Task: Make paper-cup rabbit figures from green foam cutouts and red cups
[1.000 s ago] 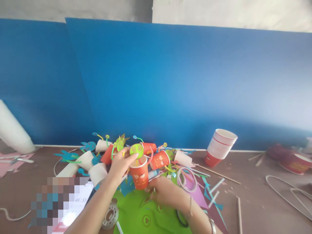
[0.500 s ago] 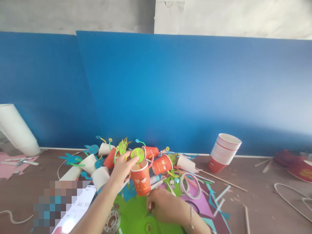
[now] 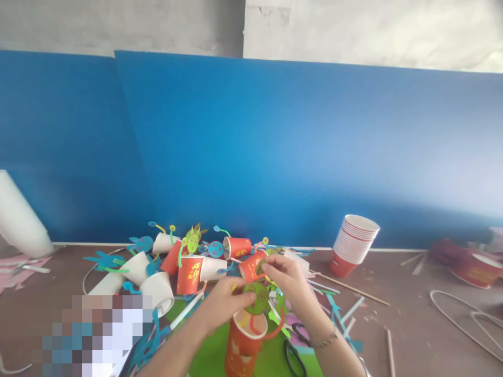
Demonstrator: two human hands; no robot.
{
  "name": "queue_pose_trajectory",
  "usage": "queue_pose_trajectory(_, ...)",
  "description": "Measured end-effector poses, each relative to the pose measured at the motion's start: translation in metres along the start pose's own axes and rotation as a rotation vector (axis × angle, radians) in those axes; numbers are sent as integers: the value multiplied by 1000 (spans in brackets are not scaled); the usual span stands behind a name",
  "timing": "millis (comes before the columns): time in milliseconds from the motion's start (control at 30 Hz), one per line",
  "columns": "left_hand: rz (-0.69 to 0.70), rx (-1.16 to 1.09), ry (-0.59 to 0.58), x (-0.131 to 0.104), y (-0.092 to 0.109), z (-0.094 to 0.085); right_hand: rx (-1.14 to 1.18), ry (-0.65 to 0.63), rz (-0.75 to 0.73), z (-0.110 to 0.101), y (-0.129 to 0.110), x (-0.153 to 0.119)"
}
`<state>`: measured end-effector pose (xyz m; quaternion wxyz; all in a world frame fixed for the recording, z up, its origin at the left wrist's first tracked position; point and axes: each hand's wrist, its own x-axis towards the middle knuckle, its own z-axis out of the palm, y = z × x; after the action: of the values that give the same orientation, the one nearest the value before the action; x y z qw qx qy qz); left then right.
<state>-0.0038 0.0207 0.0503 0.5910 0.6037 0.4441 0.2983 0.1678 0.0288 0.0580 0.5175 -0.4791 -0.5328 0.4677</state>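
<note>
A red paper cup (image 3: 244, 352) stands upright on green paper (image 3: 210, 353), close in front of me. Above its rim is a round green paper face (image 3: 257, 301), joined to a strip inside the cup. My left hand (image 3: 225, 302) pinches the face at its left edge. With fingertips together, my right hand (image 3: 290, 280) holds a small green paper piece (image 3: 260, 266) just above the face, apart from it. An orange curled strip (image 3: 278, 329) hangs out on the cup's right side. Black-handled scissors (image 3: 295, 361) lie right of the cup, their blades hidden.
Behind my hands lies a pile of decorated cups, including a red cup (image 3: 189, 275) and a white cup (image 3: 157, 292). A stack of paper cups (image 3: 353, 246) stands at the right. Wooden sticks (image 3: 389, 351) and a white cord (image 3: 459, 319) lie farther right. A blue board (image 3: 251, 152) borders the table's back.
My right hand has risen from the green paper with a small green piece. The left hand and the cup with its face have come lower and to the right.
</note>
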Motion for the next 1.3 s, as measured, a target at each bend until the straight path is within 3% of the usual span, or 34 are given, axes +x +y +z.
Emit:
queue_pose_trajectory(100, 13, -122, 3, 0, -3, 5, -58, -110, 4, 0, 5, 2)
queue_pose_trajectory(200, 30, -178, 9, 2, -7, 6, -88, -142, 9, 0, 1, 0)
queue_pose_trajectory(600, 90, -48, 52, 8, -15, 4, -198, -179, -17, -4, 1, 1)
queue_pose_trajectory(667, 88, -17, 81, 8, -15, 3, -351, -146, -7, -13, -1, 3)
queue_pose_trajectory(767, 61, 21, 89, 8, -16, 1, -832, -139, 17, -32, -2, 4)
queue_pose_trajectory(867, -13, 9, 49, 9, -20, 1, -1083, -146, 96, -50, 3, 3)
queue_pose_trajectory(1067, -122, 102, 41, 19, -37, 1, -1297, -233, 271, -60, 21, -1)
queue_pose_trajectory(1300, -128, 300, 89, 25, -49, -4, -1249, -201, 223, -54, 12, 3)
